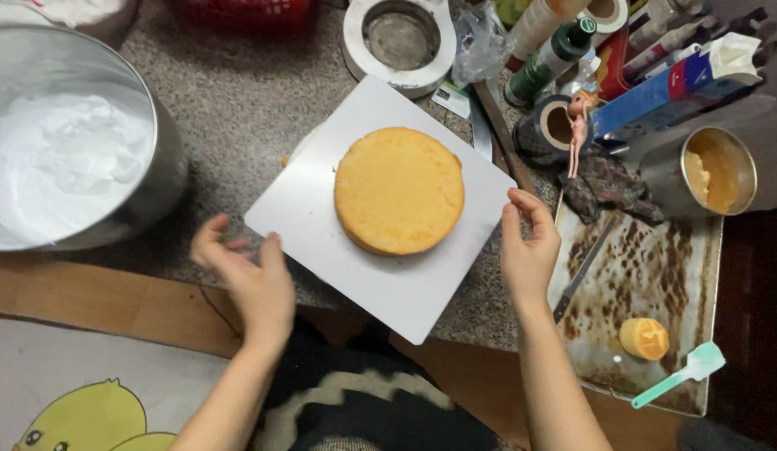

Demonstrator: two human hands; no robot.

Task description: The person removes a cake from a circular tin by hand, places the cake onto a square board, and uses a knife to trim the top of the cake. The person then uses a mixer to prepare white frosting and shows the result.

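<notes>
A round sponge cake layer (pixel 399 190), flat-topped and matte golden yellow with a slightly darker, finely porous rim, lies at the middle of a square white board (pixel 388 284) with rounded corners. The board sits turned like a diamond on a speckled grey granite counter (pixel 238 108), its near corner overhanging the counter's edge.

The left hand (pixel 246 276) hovers at the board's 8 o'clock corner, fingers spread and loosely curled, blurred, gripping nothing; whether a fingertip touches the board edge cannot be told. The right hand (pixel 529 246) is at the board's 3 o'clock edge, half open, thumb and forefinger curved toward the rim, nothing closed inside it; contact with the board is not clear.

At 9 o'clock from the cake stands a large brushed-steel mixing bowl (pixel 167 167) filled with smooth, glossy white cream (pixel 63 163). At 12 o'clock is a thick white ring-shaped stand (pixel 399 38) with a grey metal centre. At 4 o'clock a stained, rust-mottled baking tray (pixel 647 259) carries a small domed yellow cake piece (pixel 644 338), a long knife (pixel 582 271) and a mint-green spatula (pixel 681 374) at its outer edge. At 2 o'clock are a small plastic doll (pixel 578 129), tape rolls (pixel 549 124) and a steel cup (pixel 718 171) of tan batter-like paste
</notes>
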